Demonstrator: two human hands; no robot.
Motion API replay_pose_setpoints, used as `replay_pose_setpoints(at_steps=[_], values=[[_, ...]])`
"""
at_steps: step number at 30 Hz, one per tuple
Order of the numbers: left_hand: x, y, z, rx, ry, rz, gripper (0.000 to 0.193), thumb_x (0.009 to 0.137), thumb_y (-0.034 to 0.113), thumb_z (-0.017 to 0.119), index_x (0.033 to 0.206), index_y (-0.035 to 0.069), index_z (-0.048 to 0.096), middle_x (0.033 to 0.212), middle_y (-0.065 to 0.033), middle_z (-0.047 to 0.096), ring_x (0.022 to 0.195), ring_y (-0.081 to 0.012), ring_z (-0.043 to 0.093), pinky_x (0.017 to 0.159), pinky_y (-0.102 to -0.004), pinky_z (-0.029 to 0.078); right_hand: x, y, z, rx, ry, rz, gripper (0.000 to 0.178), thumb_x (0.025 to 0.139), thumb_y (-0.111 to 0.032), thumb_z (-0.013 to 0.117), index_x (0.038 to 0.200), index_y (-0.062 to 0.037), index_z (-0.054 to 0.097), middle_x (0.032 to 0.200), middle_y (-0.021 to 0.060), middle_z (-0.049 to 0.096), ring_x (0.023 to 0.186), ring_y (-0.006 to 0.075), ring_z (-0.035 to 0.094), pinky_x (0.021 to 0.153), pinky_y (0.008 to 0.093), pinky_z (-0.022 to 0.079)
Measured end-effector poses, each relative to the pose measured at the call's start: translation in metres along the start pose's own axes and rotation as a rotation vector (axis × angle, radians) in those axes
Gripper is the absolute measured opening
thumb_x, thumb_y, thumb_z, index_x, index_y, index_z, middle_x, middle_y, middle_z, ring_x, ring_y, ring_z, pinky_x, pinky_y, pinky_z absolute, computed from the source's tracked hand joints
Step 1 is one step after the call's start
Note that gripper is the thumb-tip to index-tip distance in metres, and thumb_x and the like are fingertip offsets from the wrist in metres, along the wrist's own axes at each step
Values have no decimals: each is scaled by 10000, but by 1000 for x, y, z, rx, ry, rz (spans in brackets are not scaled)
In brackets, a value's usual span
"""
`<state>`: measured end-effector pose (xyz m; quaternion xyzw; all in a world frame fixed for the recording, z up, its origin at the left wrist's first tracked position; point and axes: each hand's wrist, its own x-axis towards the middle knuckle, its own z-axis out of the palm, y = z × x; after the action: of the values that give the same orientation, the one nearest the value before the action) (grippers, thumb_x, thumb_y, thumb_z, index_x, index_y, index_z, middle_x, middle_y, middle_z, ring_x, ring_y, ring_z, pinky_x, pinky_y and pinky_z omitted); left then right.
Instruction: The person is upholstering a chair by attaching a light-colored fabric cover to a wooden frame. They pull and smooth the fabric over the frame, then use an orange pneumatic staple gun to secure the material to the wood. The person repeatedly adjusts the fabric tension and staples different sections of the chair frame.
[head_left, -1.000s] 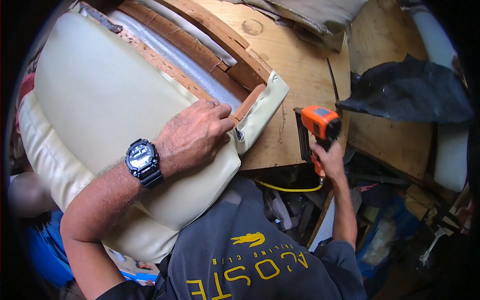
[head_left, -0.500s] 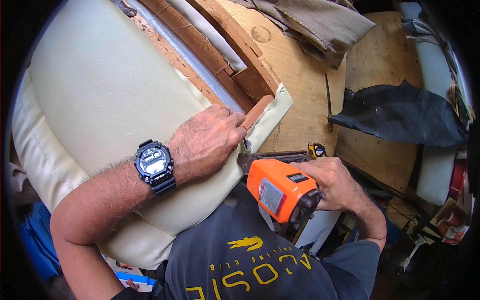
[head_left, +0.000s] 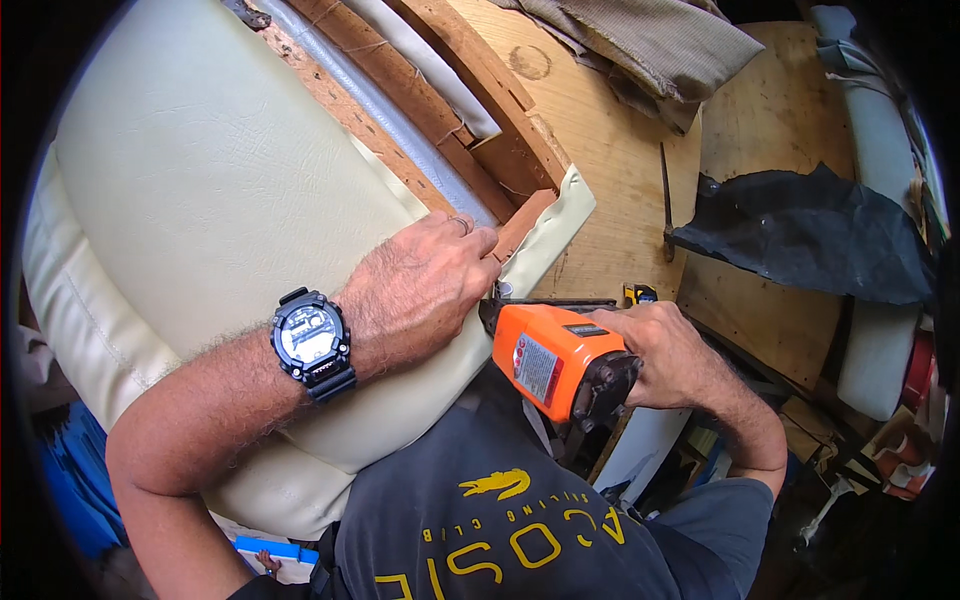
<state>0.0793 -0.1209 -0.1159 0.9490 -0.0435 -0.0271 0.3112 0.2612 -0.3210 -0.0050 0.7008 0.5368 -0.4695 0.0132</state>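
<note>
The left hand (head_left: 425,272) lies back-up on the cream cover (head_left: 230,180), its fingers bent and bunched at the corner of the wooden frame (head_left: 483,75); the fingertips are hidden, so I cannot tell whether they pinch the cover or only press on it. A ring (head_left: 461,224) circles one finger, and a black watch (head_left: 312,340) sits on the wrist. The right hand (head_left: 655,350) is closed around an orange staple gun (head_left: 545,360) — its nose points left, at the cover's edge just beside the left fingers, though actual contact is too covered to judge.

The cream cover spreads over the padded piece on the person's left, while a silvery strip (head_left: 395,120) runs between the bare wooden rails. Beyond the frame is a wooden surface (head_left: 620,190), with a ribbed grey-brown cloth (head_left: 650,50) at its far side. A small yellow-and-black object (head_left: 640,294) sits just past the right hand — and a black sheet (head_left: 810,235) lies farther right, near a thin dark rod (head_left: 667,200).
</note>
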Motion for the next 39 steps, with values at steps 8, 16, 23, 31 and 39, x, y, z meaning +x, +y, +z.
replay_pose_setpoints(at_steps=[8,16,23,31,39], values=[[0,0,-1,15,-22,0,178,851,66,663,1016,2,685,1051,-140,612,1039,-311,593,945,-424,497,-23,10,25,34,145,-104,548,737,-181,829,1240,-52,655,921,190,742,892,378,736,809,474,586],[1,1,-4,-19,-7,-2,113,875,90,664,954,9,671,1019,-140,596,999,-316,594,922,-431,500,-52,22,52,462,224,15,525,739,-202,872,1177,13,679,957,178,739,890,337,754,829,426,590],[2,1,-3,-7,22,7,86,872,76,661,925,9,665,1007,-139,588,970,-317,597,902,-435,505,-25,21,51,433,249,-18,397,735,-52,740,1119,20,668,910,213,728,875,382,738,823,411,584],[-1,0,-1,-11,24,6,85,850,60,663,914,5,663,995,-141,589,953,-320,596,891,-435,506,-19,9,39,363,118,56,552,694,-53,726,1243,-44,666,922,226,735,910,434,714,844,464,586],[4,5,-6,-28,35,-14,88,830,51,697,862,10,625,949,-149,591,951,-353,593,862,-459,499,-26,21,61,345,277,24,626,677,-60,744,1297,-54,650,949,232,742,935,437,715,837,498,582]])
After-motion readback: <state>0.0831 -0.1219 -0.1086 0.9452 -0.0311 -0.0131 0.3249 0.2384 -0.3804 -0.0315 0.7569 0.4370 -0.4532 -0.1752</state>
